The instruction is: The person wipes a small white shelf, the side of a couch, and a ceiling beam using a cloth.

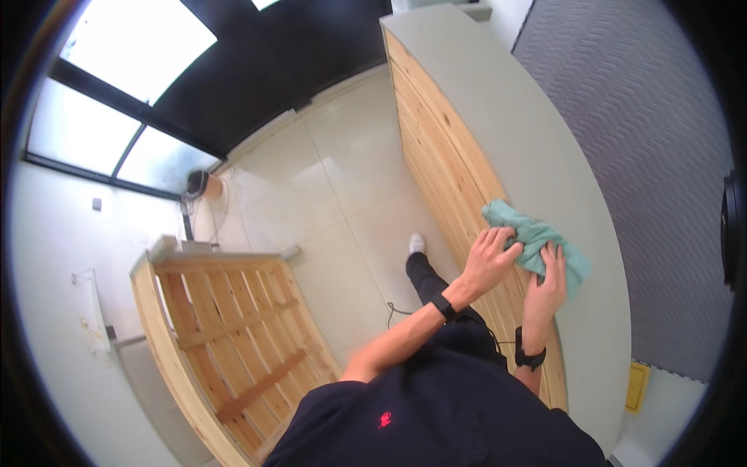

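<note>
A crumpled green cloth (540, 242) lies on the front edge of a long grey countertop (502, 117), above its wooden plank front. My left hand (489, 260) has its bent fingers on the left part of the cloth, pinching a fold. To the right of it, my right hand (548, 280) grips the cloth's middle, with the fingers partly sunk in the folds. The cloth's right end spreads flat on the countertop. Both wrists wear black bands.
Behind the countertop rises a grey textured wall panel (630, 175), with a yellow object (638, 387) near its lower end. A slatted wooden frame (233, 338) stands at the left on the tiled floor (327, 192). A thin cable (392, 312) lies near my legs. A bin (200, 184) stands by the windows.
</note>
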A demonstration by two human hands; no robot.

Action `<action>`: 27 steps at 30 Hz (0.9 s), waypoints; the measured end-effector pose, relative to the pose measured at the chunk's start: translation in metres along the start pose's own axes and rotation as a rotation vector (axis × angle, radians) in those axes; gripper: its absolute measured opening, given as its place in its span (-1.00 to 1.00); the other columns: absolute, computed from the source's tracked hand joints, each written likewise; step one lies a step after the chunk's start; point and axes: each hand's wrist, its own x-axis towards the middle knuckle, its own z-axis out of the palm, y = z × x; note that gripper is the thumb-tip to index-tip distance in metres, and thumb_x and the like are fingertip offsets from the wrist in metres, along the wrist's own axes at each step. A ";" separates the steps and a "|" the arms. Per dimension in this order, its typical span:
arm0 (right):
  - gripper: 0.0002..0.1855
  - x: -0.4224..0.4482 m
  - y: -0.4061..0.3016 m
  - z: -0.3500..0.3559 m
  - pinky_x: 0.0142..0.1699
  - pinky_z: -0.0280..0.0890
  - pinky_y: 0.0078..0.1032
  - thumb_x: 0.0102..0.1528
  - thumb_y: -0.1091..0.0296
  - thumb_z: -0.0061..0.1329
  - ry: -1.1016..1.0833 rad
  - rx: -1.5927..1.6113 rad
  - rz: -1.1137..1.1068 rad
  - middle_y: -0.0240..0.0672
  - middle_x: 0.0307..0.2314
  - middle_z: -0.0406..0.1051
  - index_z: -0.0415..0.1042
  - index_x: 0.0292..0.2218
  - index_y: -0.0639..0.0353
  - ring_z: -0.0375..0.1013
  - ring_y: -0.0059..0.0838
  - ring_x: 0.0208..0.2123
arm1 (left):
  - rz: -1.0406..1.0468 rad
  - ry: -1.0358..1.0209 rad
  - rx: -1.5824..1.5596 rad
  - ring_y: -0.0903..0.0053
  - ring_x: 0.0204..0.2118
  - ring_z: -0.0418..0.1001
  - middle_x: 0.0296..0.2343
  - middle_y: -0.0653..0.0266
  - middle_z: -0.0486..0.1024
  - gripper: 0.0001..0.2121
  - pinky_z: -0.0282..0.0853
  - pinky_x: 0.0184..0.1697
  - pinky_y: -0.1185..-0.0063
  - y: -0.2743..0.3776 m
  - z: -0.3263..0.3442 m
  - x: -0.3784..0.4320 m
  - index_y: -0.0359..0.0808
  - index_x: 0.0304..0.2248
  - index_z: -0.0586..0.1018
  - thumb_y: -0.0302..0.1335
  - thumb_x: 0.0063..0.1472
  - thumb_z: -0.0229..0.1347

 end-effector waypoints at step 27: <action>-0.58 0.480 -0.318 0.345 0.29 0.14 -0.11 0.17 0.58 -0.21 -0.020 -0.087 -0.316 0.00 0.00 0.43 0.37 0.06 0.29 0.34 0.05 0.12 | -0.284 -0.059 -0.020 0.19 -0.23 0.45 -0.32 0.15 0.46 -0.78 0.39 -0.19 0.31 -0.514 -0.187 0.385 -0.22 -0.27 0.49 -0.59 0.04 0.09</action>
